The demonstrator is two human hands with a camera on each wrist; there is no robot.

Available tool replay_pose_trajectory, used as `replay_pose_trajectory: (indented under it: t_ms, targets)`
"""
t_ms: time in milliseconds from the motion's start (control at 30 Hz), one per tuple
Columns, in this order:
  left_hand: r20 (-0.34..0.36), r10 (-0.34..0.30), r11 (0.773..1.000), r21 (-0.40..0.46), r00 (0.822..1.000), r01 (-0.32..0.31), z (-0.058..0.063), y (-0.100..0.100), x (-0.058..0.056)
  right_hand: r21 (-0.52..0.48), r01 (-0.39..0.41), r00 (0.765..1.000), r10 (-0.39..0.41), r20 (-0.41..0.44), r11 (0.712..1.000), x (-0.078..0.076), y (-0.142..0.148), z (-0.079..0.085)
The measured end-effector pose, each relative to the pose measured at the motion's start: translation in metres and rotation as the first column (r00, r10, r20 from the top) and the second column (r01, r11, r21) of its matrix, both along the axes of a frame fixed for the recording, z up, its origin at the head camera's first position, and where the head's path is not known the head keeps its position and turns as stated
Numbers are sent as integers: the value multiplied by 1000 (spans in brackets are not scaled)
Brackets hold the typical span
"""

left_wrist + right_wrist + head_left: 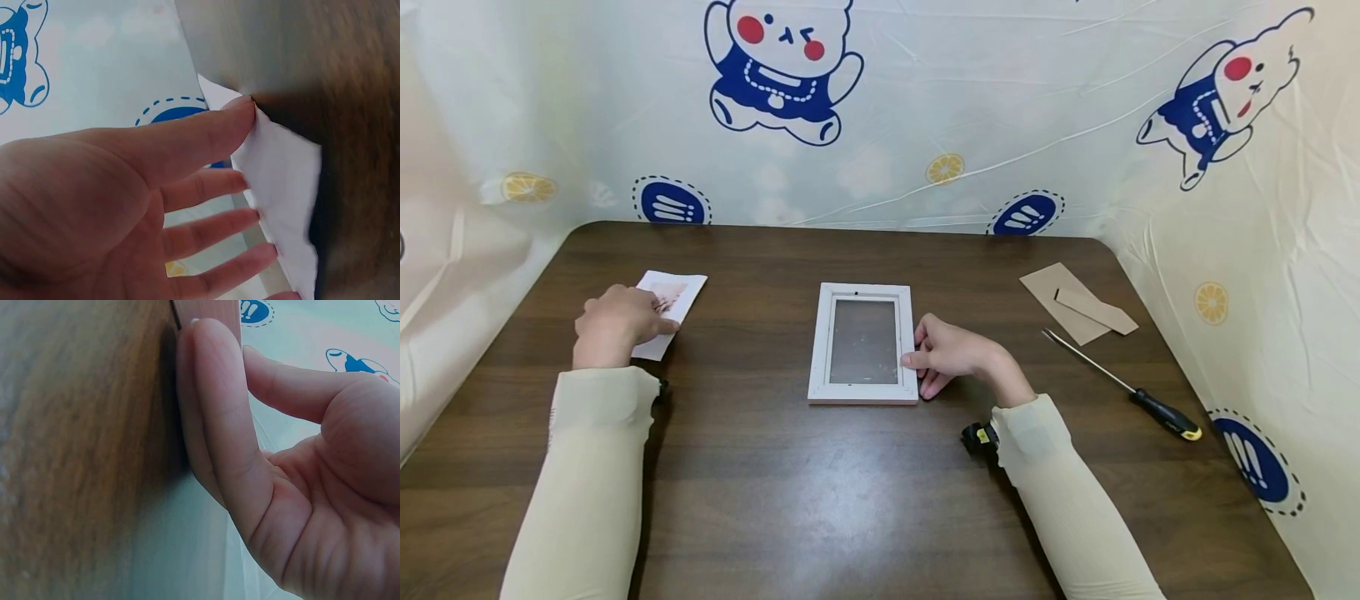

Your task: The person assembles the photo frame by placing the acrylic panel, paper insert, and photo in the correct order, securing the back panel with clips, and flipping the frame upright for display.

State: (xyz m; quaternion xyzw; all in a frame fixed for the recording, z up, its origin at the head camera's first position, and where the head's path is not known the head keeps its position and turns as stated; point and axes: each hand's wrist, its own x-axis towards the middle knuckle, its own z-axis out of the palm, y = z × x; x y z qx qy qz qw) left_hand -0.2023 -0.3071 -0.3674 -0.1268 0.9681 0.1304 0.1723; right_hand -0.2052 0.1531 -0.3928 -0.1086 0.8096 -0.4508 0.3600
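Note:
At the left of the table, my left hand (619, 317) pinches a printed photo (688, 292) across its edges. Seen from the left wrist, the thumb presses one edge of the white paper (275, 156) and the fingertips touch the other; the sheet is bent and off the table along one edge. A white picture frame (863, 396) lies at the middle with its pane showing. My right hand (953, 354) grips the frame's right side, the thumb on top and the other fingers against the outer edge. Only a strip of the frame (215, 312) shows in the right wrist view.
On the right lie a brown backing board (1052, 292) with a stand strip (1093, 311) on it, and a black-handled screwdriver (1165, 414) nearer me. A printed cloth (895, 108) hangs behind and beside the brown table (760, 500).

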Motion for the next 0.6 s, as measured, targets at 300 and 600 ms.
replay_pose_trajectory:
  t_ms: [300,600]
  targets:
    - [-118,-66,996,-63,991,59,-3,9,-3,-4,1,1000,-1,-1,1000,0,0,0]
    - [-365,13,1000,28,931,-3,-6,9,-8,-2,2,1000,-2,5,1000,0,1,-1]
